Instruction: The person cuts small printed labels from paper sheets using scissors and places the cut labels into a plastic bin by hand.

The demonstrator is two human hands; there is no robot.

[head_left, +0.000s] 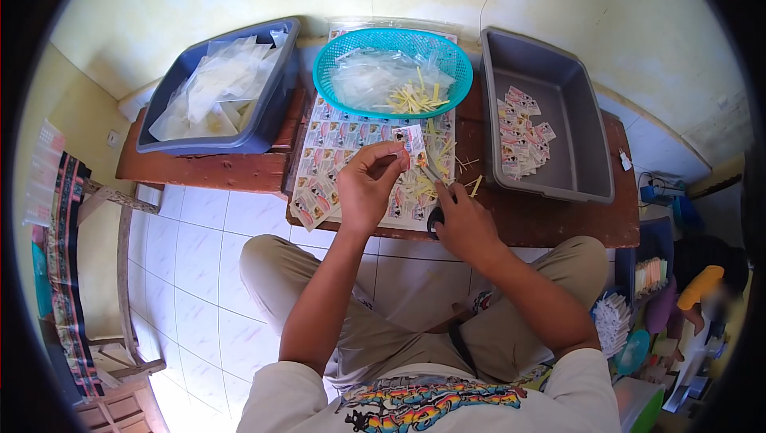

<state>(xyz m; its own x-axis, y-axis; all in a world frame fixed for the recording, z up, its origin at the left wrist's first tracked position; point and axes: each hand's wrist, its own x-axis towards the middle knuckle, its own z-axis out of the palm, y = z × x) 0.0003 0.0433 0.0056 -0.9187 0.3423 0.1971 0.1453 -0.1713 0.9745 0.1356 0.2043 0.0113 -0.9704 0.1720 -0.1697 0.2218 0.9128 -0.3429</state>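
Between the thumb and fingers of my left hand [371,181] is a small printed label [411,144], held up over the bench. My right hand [465,224] grips a pair of scissors [432,170] with dark handles, its blades at the label's right edge. Beneath both hands lie printed label sheets [319,163], with thin yellowish paper strips [443,150] scattered at their right side. Loose cut labels [319,200] lie at the sheets' lower left corner.
A turquoise basket [321,86] behind my hands holds clear plastic bags and paper strips. At left, a blue-grey tub [275,94] contains plastic bags; at right, a grey tub [578,154] holds cut labels. All stand on a brown wooden bench [550,221]. Another person [702,289] is at far right.
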